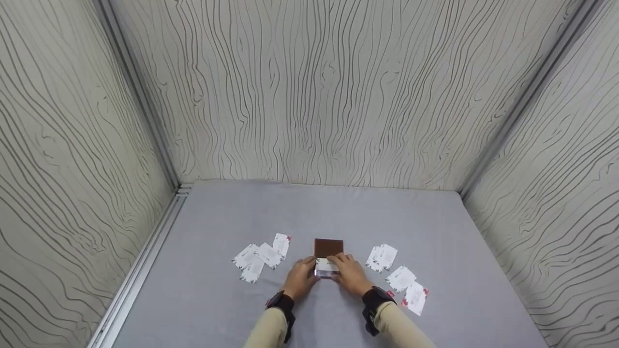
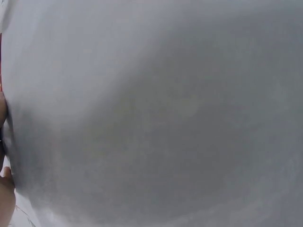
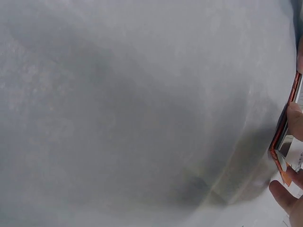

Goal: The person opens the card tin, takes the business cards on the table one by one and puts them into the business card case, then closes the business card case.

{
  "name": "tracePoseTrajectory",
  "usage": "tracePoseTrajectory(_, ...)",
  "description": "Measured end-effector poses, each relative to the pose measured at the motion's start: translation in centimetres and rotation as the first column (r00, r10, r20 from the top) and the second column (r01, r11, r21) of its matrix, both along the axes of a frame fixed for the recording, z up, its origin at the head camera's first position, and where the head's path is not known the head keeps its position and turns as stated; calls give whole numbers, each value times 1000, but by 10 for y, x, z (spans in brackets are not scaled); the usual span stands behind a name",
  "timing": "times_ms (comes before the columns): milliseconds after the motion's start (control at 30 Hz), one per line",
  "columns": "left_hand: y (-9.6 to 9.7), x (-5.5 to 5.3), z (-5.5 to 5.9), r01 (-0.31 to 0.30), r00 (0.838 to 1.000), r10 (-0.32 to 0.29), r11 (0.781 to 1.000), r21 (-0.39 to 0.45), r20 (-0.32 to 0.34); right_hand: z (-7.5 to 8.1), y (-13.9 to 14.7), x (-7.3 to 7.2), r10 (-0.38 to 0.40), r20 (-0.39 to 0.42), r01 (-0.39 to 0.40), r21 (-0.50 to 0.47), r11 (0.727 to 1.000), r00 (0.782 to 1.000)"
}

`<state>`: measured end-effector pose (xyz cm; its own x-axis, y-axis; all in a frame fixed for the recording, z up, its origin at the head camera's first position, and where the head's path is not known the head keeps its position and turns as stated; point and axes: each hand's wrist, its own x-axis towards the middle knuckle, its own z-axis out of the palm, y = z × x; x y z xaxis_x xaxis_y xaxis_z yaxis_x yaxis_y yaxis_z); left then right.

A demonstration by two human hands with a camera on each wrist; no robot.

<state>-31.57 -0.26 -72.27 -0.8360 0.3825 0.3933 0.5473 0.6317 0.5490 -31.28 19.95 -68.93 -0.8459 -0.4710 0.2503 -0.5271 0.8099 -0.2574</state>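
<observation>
Both the left hand (image 1: pixel 301 277) and the right hand (image 1: pixel 353 275) grip an unfolded brown case (image 1: pixel 329 247) midway between the side edges of the tabletop (image 1: pixel 232 208), seemingly fitting a white card (image 1: pixel 325 264), which probably calls next for gentle pressing.

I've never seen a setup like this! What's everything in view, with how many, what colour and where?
Flat case: one, brown, mid-table between the hands
Card at the case: at least one, white, on or in its near half
Left cards: four, white, one with red showing, overlapping left of the case
Right cards: at least four, white, one with red corners, right of the case
Table: one, grey, beneath everything
Walls: three, pale with dark wavy lines, back and sides
Corner posts: two, grey, between walls
Sleeves: two, cream, near edge
Wristbands: two, black, on wrists
Left hand: one, case's left edge
Right hand: one, case's right side
</observation>
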Motion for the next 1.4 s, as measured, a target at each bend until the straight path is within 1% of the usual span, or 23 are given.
tracePoseTrajectory(133, 0, 0, 1, -3, 1000, 3, 1000, 2, 2, 0, -2, 0, -15, 14, 15, 12, 1000, 1000)
tracePoseTrajectory(433, 0, 3, 5, 0, 1000, 0, 1000, 9, -12, -2, -3, 0, -23, 49, 22, 29, 999, 999)
tracePoseTrajectory(600, -1, 3, 6, -2, 999, 2, 1000, 0, -39, -1, -4, 3, -16, 63, 14, 34, 999, 998)
tracePoseTrajectory(733, -1, 3, 8, 8, 998, -8, 1000, -3, -59, -1, -4, 4, -15, 51, 13, 47, 999, 999)
tracePoseTrajectory(833, -1, 4, 8, 13, 998, -14, 1000, -4, -66, -1, -4, 5, -9, 38, 6, 85, 996, 999)
tracePoseTrajectory(967, -1, 4, 8, 6, 998, -6, 1000, -2, -55, -1, -3, 5, 3, 27, -7, 131, 991, 1000)
tracePoseTrajectory(1033, -1, 4, 6, 4, 999, -4, 1000, 2, -50, 0, -3, 5, 11, 20, -13, 139, 990, 1000)
tracePoseTrajectory(1133, 0, 3, 4, 2, 999, -1, 1000, 8, -44, 1, -1, 7, 23, 11, -25, 131, 991, 1000)
tracePoseTrajectory(1400, 0, 2, 1, 0, 999, 0, 1000, 7, -35, 6, 3, 10, 83, -24, -82, 62, 995, 996)
